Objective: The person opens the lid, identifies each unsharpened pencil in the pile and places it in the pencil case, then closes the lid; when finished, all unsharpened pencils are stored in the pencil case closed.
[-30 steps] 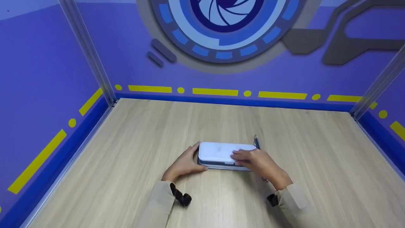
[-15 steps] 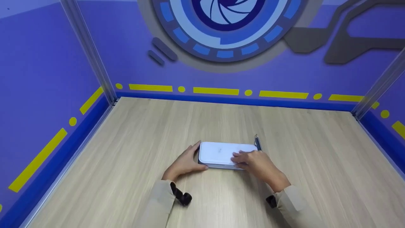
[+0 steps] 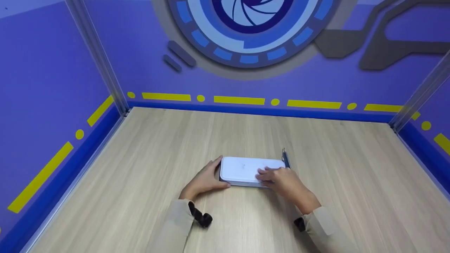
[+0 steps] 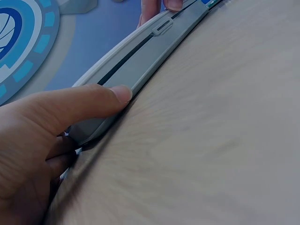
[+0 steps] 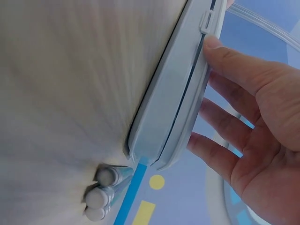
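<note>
A white pencil case (image 3: 239, 170) lies flat on the table, its long side toward me. Its lid (image 5: 194, 101) is down over the grey base, with a thin dark seam between them and a small latch (image 4: 162, 27) on the front. My left hand (image 3: 205, 181) grips the left end, thumb on the front wall and fingers behind. Near the right end, my right hand (image 3: 290, 184) rests its fingertips on the lid, the thumb at the front rim beside the latch. Past that end lie pens (image 3: 286, 159), partly hidden by the right hand; their round ends show in the right wrist view.
The wood-grain table (image 3: 168, 140) has a blue back wall (image 3: 140, 75) and blue side walls with yellow marks. Metal posts (image 3: 98, 59) stand at the back corners. Dark straps (image 3: 202, 216) hang at both sleeve cuffs.
The lid has come down: the wide dark gap along the front has narrowed to a thin seam. My right hand has lowered slightly with it, while the left hand keeps its place.
</note>
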